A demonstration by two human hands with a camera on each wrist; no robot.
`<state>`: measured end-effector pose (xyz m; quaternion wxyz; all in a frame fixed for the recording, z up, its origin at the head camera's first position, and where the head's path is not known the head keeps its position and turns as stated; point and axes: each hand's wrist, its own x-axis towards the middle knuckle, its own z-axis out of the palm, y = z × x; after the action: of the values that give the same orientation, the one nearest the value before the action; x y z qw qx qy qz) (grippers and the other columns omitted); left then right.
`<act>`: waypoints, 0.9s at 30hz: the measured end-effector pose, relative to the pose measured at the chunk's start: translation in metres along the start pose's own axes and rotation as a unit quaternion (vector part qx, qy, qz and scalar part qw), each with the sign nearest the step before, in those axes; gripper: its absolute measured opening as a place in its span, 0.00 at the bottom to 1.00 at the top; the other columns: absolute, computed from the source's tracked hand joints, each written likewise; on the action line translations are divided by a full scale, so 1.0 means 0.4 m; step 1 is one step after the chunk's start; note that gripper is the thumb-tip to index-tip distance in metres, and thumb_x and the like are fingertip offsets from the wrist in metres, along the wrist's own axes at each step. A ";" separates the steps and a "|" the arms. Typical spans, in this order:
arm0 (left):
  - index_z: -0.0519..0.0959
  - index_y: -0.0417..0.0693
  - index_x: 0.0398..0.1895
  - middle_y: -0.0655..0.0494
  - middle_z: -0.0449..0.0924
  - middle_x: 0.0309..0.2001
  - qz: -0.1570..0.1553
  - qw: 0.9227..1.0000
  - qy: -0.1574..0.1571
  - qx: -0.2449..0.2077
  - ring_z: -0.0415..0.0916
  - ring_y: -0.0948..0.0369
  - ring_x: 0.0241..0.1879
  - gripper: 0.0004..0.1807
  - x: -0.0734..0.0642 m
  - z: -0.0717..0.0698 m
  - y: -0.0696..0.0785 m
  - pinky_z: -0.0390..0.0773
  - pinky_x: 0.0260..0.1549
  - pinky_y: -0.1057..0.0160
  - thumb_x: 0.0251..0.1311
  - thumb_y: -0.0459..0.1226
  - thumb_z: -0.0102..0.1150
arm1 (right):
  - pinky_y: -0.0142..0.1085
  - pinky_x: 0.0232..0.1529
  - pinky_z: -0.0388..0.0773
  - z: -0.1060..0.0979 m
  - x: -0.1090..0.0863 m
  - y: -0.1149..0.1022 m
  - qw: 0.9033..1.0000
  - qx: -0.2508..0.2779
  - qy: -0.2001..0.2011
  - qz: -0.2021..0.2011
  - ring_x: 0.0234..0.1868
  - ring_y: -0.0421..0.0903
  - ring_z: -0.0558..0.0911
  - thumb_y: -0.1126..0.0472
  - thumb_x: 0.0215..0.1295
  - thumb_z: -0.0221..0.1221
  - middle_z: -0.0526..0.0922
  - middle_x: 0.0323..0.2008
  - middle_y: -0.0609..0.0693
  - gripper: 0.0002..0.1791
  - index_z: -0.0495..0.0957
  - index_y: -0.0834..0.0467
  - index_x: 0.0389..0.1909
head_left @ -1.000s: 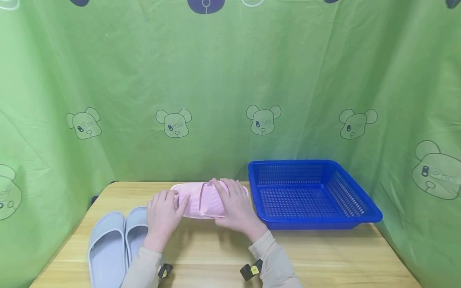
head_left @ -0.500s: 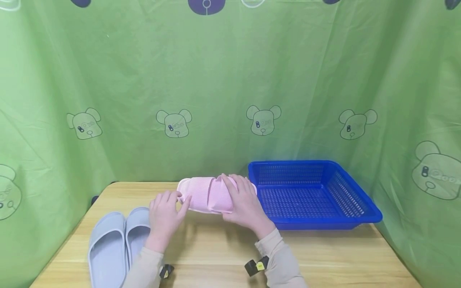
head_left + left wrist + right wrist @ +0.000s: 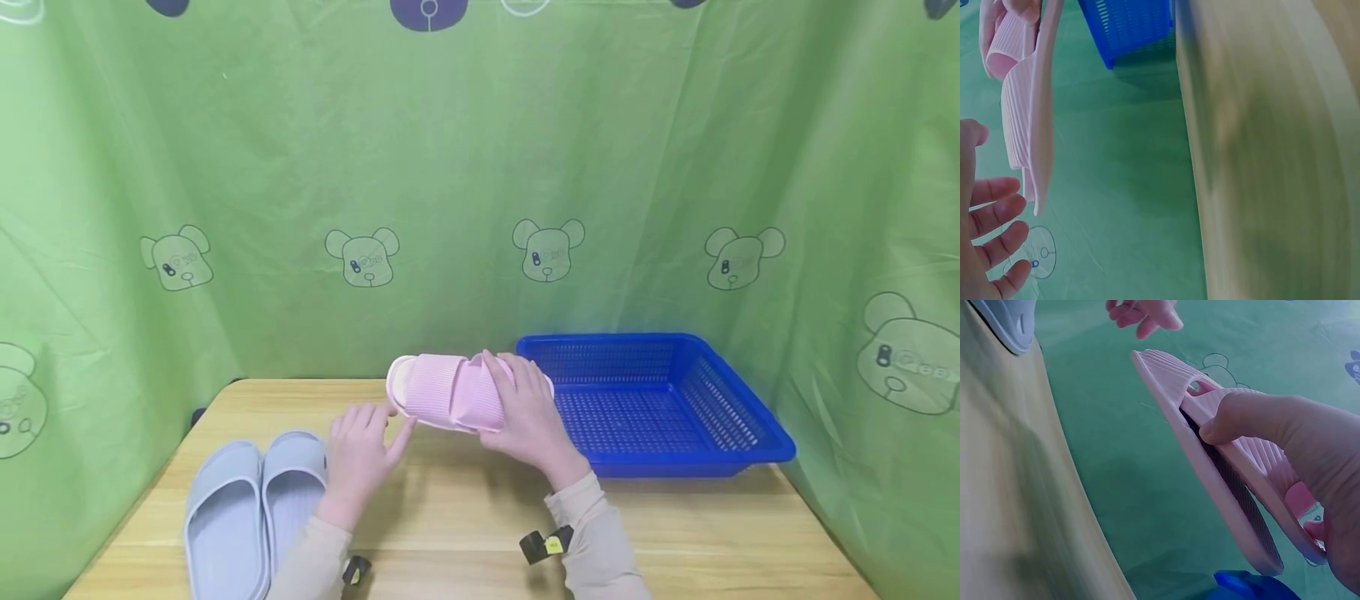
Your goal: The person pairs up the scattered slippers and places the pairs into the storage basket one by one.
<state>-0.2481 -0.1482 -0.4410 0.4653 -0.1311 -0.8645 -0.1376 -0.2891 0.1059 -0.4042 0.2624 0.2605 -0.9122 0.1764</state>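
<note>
My right hand (image 3: 531, 417) grips a pair of pink ribbed slippers (image 3: 435, 390), lifted above the table. In the right wrist view the two slippers (image 3: 1194, 450) lie fitted together, with a dark patterned sole showing between them and my thumb pressing on one. At their left end, in the head view, my left hand (image 3: 362, 450) hovers with its fingers spread. The left wrist view has a gap between that hand's loose fingers (image 3: 999, 215) and the slippers. Part of the pair is hidden behind my right hand.
A blue perforated basket (image 3: 645, 460) stands on the right of the wooden table (image 3: 450, 517), just beyond my right hand. On the left a pair of grey-blue slippers (image 3: 231, 546) lies side by side. A green curtain (image 3: 450, 150) hangs behind.
The pink slippers have risen and shifted right with my right hand, towards the basket. My left hand has come off their left end and now sits slightly lower and farther right.
</note>
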 end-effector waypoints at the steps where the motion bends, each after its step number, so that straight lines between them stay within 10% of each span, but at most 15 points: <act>1: 0.82 0.47 0.34 0.51 0.84 0.32 0.004 1.000 -0.003 0.000 0.77 0.53 0.33 0.17 -0.001 0.001 0.004 0.75 0.32 0.54 0.50 0.50 0.68 | 0.56 0.74 0.56 -0.003 0.000 0.003 1.000 0.001 0.002 0.002 0.67 0.57 0.65 0.47 0.31 0.74 0.66 0.66 0.59 0.63 0.56 0.52 0.74; 27: 0.81 0.47 0.35 0.55 0.80 0.31 0.077 0.996 -0.020 -0.038 0.75 0.54 0.34 0.21 -0.018 0.030 0.054 0.74 0.35 0.56 0.55 0.55 0.62 | 0.60 0.67 0.62 -0.077 -0.020 0.108 0.997 0.022 0.018 0.073 0.67 0.59 0.63 0.47 0.33 0.73 0.64 0.66 0.59 0.63 0.54 0.53 0.75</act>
<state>-0.2456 -0.1245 -0.4510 0.4519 -0.2174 -0.8552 -0.1312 -0.2960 0.1576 -0.3920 0.2600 0.1958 -0.9197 0.2194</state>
